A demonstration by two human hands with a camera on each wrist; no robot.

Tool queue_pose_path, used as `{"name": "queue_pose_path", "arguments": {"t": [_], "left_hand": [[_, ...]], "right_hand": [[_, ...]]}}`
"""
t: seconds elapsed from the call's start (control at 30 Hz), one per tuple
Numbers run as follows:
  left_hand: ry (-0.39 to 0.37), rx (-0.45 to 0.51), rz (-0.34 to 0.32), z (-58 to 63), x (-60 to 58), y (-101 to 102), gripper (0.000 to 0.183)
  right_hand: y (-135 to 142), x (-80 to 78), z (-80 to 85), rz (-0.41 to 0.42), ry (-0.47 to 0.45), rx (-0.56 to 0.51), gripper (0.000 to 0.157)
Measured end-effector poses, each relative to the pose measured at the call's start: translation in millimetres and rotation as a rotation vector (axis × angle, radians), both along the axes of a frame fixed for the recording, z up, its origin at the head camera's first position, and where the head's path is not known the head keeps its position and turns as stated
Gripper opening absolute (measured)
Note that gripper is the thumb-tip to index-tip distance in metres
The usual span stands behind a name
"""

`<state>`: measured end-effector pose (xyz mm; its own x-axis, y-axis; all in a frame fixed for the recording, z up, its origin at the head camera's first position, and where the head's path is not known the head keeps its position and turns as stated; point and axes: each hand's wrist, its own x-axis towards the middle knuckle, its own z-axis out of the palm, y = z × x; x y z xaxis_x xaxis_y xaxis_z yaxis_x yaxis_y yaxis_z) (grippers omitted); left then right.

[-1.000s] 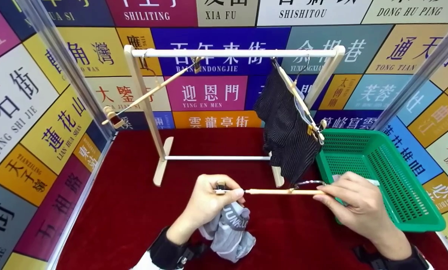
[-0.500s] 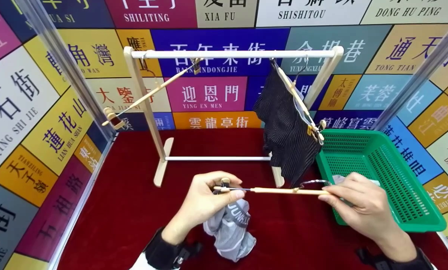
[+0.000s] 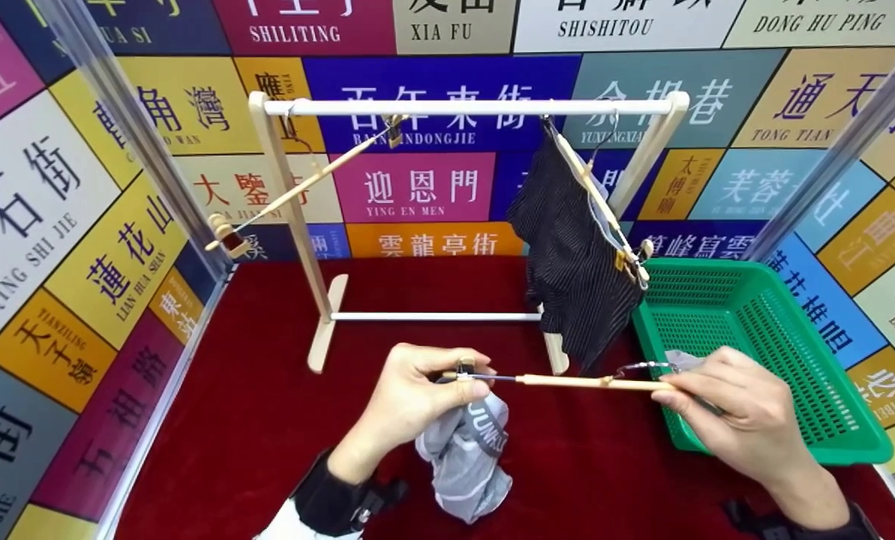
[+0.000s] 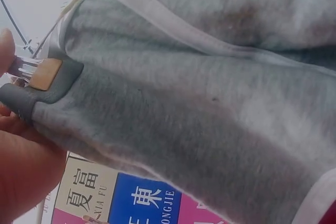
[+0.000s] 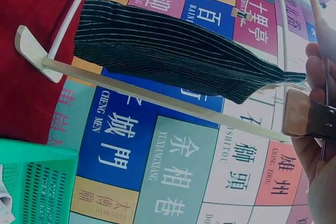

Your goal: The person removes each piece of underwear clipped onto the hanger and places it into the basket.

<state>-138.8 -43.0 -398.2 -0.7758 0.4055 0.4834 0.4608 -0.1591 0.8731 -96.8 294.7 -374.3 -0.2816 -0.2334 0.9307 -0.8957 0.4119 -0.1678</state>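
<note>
The left hand (image 3: pixel 421 390) pinches clip (image 4: pixel 47 74) and grey garment (image 3: pixel 464 469), the right hand (image 3: pixel 740 405) grips the hanger (image 3: pixel 567 382), and too shallow clipping may slip.

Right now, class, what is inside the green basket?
A pale cloth lies inside the green basket. In the head view, the right hand hides part of it; anything beneath the cloth cannot be seen.

Bright, even light fills the head view; in the hazy left wrist view, gray cloth (image 4: pixel 173 103) looks soft.
</note>
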Motion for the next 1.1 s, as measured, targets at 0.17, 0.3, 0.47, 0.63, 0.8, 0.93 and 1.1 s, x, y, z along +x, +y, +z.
{"name": "queue_pose_path", "arguments": {"t": [0.17, 0.3, 0.47, 0.63, 0.8, 0.93, 1.1], "left_hand": [[0.067, 0.001, 0.013, -0.8, -2.8, 4, 0.018], [0.097, -0.009, 0.016, 0.1, -4.7, 7, 0.016], [0.085, -0.017, 0.017, 1.2, -5.5, 11, 0.015], [0.085, -0.027, 0.018, 1.7, -5.3, 14, 0.014], [0.091, -0.044, 0.010, 0.6, -6.2, 15, 0.011], [0.096, -0.053, 0.010, 1.4, -6.2, 15, 0.009], [0.079, -0.064, 0.018, 4.0, -5.0, 15, 0.008]], "right_hand": [[3, 2.2, -1.1, -0.008, -0.015, 0.003, 0.038], [7, 4.1, -2.9, -0.019, -0.035, 0.006, 0.038], [12, 4.6, -2.9, -0.020, -0.051, 0.014, 0.034], [15, 5.5, -2.4, -0.035, -0.055, 0.021, 0.035], [18, 7.0, -2.5, -0.051, -0.066, 0.031, 0.037], [20, 6.3, -3.3, -0.038, -0.071, 0.031, 0.035], [23, 5.1, -6.4, -0.035, -0.079, 0.027, 0.033]]}}
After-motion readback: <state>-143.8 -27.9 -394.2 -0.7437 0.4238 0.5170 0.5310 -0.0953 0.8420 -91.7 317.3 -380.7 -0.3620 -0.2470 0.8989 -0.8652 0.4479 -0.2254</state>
